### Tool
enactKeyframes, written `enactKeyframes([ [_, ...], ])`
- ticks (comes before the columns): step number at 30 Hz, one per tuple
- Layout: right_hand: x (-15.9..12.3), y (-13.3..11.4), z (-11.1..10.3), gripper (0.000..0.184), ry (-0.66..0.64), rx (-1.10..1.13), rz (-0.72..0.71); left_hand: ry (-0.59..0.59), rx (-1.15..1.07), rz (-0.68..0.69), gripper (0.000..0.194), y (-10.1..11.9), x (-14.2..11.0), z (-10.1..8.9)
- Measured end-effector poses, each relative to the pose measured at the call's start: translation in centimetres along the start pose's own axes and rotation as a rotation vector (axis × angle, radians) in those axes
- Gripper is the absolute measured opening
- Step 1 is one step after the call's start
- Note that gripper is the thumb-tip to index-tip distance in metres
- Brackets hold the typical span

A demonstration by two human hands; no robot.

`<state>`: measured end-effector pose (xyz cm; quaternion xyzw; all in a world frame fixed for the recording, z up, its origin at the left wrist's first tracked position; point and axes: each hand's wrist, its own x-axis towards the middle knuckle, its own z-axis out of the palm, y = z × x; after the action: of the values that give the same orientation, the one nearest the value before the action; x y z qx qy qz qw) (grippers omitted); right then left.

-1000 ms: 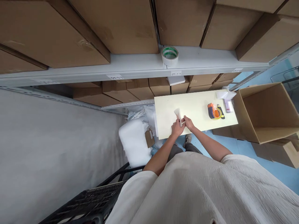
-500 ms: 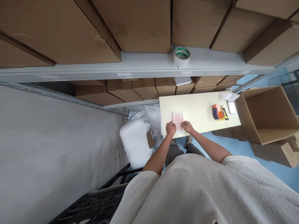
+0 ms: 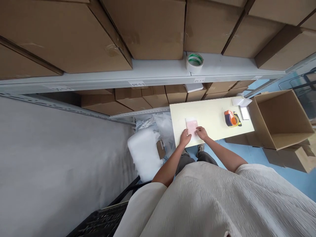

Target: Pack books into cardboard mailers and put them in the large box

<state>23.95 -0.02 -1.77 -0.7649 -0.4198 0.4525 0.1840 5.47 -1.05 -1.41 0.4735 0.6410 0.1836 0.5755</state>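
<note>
A small pale pink flat packet (image 3: pixel 191 125) lies on the cream table (image 3: pixel 209 115) near its front left corner. My left hand (image 3: pixel 185 137) rests at the packet's near left edge, fingers curled on it. My right hand (image 3: pixel 202 133) presses on the packet's near right edge, fingers bent. Both hands sit close together at the table's front edge. An orange and black tape dispenser (image 3: pixel 231 118) stands further right on the table, out of reach of either hand.
An open cardboard box (image 3: pixel 278 120) stands right of the table. A tape roll (image 3: pixel 194 62) sits on the grey shelf (image 3: pixel 148 74) among cardboard boxes. White foam wrap (image 3: pixel 144 151) lies on the floor at left. A black crate (image 3: pixel 103 220) is near my left side.
A second ago both hands held the packet upright above the table; it now lies flat, and my hands have drawn together on its near edge.
</note>
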Motion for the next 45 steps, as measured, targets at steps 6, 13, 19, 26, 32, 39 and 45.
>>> enactKeyframes([
  [6,1.0,0.1,-3.3,0.036,-0.065,0.036,-0.002,-0.065,0.003,0.053,0.049,1.3,0.7,1.5],
  [13,2.2,1.2,-6.8,0.038,-0.097,0.039,-0.045,-0.094,0.04,0.094,0.044,2.8,2.1,4.2],
  [19,2.3,3.4,-12.5,0.033,-0.045,0.069,-0.158,0.083,0.236,0.109,0.04,4.5,2.7,6.6],
  [26,4.0,8.3,-25.1,0.034,0.227,0.043,-0.232,0.106,0.31,0.182,0.045,9.2,3.4,12.8],
  [32,5.7,14.1,-33.1,0.036,0.339,-0.215,-0.105,0.028,0.348,0.178,0.04,12.1,3.3,18.8],
  [39,7.6,17.6,-34.7,0.041,0.201,-0.491,-0.103,0.027,0.368,0.152,0.042,12.4,2.0,21.4],
  [45,8.8,18.3,-34.4,0.039,0.136,-0.55,-0.136,0.058,0.402,0.12,0.039,11.6,1.1,21.2],
])
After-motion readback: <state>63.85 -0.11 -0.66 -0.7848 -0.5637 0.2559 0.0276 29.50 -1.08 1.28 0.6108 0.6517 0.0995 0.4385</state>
